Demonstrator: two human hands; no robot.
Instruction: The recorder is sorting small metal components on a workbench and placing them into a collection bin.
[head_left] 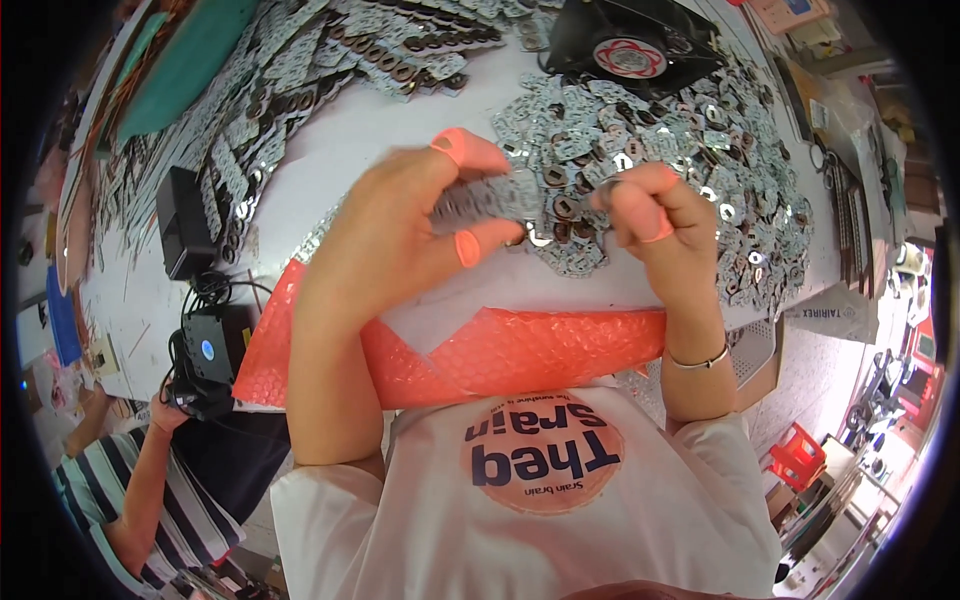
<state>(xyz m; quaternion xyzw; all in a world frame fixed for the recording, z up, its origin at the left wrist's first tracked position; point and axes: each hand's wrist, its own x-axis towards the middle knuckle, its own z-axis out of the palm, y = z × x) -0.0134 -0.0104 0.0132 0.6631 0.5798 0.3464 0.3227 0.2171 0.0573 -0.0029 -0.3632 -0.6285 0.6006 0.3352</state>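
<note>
My left hand (380,220) is closed around a row of small silver metal plates (485,198), stacked face to face between thumb and fingers. Pinched in the fingertips of my right hand (668,215) is a small metal piece (604,190), blurred and partly hidden. Both hands wear orange finger cots. A wide heap of loose metal plates with dark round centres (735,205) spreads on the white table under and beyond my right hand. The two hands are a short gap apart.
Red bubble wrap (540,345) lines the near table edge. A black fan (640,55) stands behind the heap. Long stacked rows of plates (390,50) lie far left, by a green container (185,70). Black boxes with cables (215,340) sit left, near a co-worker in stripes (150,495).
</note>
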